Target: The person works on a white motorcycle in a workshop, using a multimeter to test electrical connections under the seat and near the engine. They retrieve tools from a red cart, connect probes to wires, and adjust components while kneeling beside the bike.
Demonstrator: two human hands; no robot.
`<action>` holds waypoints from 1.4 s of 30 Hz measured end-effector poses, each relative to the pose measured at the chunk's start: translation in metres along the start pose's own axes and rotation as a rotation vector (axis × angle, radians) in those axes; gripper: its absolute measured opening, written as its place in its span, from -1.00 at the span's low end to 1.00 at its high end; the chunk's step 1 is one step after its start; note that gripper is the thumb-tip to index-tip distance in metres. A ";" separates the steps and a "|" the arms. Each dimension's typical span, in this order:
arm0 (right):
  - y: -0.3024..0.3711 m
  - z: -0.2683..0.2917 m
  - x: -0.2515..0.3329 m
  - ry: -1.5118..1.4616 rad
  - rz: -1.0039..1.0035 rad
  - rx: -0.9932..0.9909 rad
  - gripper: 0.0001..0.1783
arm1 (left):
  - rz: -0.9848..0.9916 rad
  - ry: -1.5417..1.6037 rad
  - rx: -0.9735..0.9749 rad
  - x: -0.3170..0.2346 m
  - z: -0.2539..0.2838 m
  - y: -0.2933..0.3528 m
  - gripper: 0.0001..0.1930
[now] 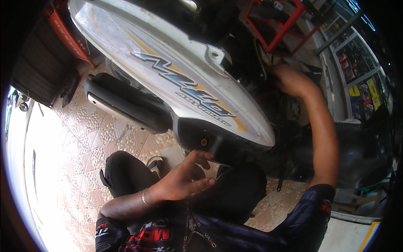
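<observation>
Reaching among dark scooter parts at two o'clock, the right hand hides its grip and, working unseen, could get scraped; the left hand, loosely open, is below the white side fairing at eleven.

Glare whitens the left side (edges bow).

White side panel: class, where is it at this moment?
In the head view, the white side panel slants from upper left to right of centre, above the left hand and left of the right hand.
</observation>
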State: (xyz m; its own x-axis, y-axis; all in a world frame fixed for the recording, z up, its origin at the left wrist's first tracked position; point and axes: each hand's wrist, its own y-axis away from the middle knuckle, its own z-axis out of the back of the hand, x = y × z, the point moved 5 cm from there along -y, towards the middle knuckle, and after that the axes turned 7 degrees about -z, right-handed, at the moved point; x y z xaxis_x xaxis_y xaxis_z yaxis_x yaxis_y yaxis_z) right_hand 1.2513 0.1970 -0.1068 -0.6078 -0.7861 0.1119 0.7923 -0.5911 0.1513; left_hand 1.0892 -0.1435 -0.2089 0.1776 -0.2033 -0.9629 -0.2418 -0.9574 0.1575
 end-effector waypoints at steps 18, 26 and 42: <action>0.006 0.000 -0.004 0.133 0.028 -0.222 -0.48 | 0.018 -0.033 -0.013 -0.002 -0.001 0.001 -0.35; 0.011 0.004 0.002 0.171 0.061 -0.172 -0.57 | 0.033 -0.033 -0.026 -0.005 -0.001 0.000 -0.35; 0.010 0.003 0.012 0.240 -0.091 -0.102 -0.60 | -0.145 -0.197 -0.023 0.000 0.001 -0.005 -0.36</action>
State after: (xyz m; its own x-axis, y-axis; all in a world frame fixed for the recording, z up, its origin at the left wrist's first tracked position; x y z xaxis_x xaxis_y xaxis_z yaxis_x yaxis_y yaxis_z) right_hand 1.2514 0.1822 -0.1012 -0.6564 -0.7421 -0.1355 0.7437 -0.6668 0.0492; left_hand 1.0894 -0.1385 -0.2098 0.0190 -0.0212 -0.9996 -0.2051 -0.9786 0.0169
